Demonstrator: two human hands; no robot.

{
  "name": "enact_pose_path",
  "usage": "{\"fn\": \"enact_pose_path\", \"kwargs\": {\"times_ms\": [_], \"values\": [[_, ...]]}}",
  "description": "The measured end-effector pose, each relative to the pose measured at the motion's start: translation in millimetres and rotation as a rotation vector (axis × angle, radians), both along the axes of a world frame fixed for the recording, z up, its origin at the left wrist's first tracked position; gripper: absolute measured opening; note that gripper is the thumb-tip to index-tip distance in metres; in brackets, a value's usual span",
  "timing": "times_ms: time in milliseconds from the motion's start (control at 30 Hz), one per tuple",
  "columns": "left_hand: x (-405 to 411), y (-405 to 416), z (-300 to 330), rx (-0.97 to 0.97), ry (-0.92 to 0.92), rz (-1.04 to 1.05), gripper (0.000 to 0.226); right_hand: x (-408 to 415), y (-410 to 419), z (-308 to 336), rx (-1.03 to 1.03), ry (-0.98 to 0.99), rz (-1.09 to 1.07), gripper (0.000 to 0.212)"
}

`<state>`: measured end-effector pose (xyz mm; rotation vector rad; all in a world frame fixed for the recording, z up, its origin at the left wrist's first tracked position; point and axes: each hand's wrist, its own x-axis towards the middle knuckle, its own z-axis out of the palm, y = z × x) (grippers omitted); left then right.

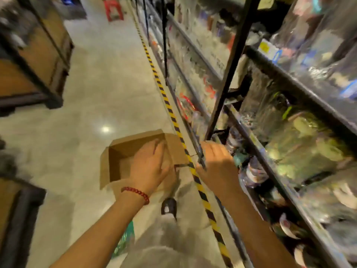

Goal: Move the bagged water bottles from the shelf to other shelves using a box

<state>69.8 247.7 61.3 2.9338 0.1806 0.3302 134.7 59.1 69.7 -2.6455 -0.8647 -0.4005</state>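
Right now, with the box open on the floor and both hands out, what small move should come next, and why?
Probably the right hand should close on one of the bagged bottles at the low shelf's edge and lift it out. That hand is already at the shelf, and the open cardboard box below the left hand looks empty. Blur hides whether the fingers hold anything yet.

Striped floor tape [174,122], red stool [113,8]

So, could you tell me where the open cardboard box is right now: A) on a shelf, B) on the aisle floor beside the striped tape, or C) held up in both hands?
B: the cardboard box sits open on the floor, left of the striped tape, with the left hand over it.
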Motion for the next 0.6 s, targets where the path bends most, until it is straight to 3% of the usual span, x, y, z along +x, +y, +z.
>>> {"fn": "enact_pose_path", "kwargs": {"times_ms": [133, 300, 600], "values": [[-85.1, 17.7, -32.3, -0.011, 0.137, 0.148, 0.068, -52.5, 40.0, -35.9, -0.093, 0.079, 0.177, 0.054], [-156.9, 26.6, -59.5, -0.046, 0.238, 0.297, 0.066, -105.5, 69.5, -78.0, -0.052, 0.139, 0.275, 0.044], [-174.5, 83.0, -84.3, -0.135, 0.331, 0.48, 0.067, -116.7, 143.8, -109.6, -0.199, 0.295, 0.323, 0.058]]}}
